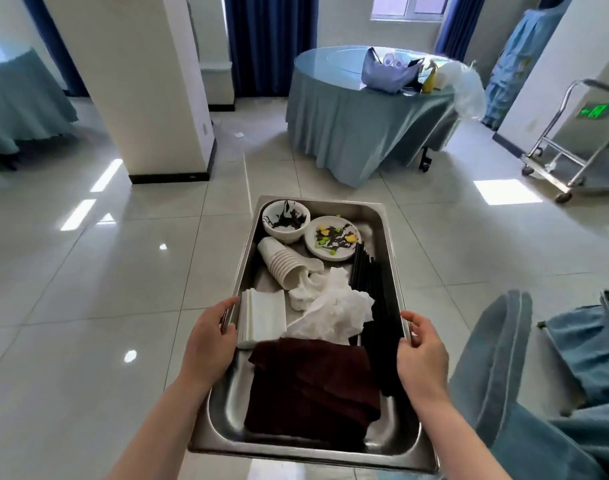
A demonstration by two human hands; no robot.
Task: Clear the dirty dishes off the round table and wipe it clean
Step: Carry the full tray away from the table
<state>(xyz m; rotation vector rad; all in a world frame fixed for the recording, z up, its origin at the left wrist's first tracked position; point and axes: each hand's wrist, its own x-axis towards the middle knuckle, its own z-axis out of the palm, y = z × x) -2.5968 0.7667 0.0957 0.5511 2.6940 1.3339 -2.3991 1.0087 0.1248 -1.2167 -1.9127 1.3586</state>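
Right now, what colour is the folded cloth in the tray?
Dark maroon-brown cloth, seen in the head view.

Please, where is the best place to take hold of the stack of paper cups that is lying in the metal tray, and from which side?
Probably the middle of the stack of paper cups, from above. It lies on its side in the metal tray, so its round flanks face up. The bowl and crumpled tissue crowd its ends.

This looks like a restaurant or banquet hall. A round desk (365, 109) is draped to the floor in a pale blue cloth and topped with a glass turntable (344, 58), and another clothed desk (15, 95) stands at the left. Glossy floor tiles (88, 271), dark blue curtains (268, 39), a steel service trolley (573, 140) and a green exit sign (595, 110) fit such a dining room.
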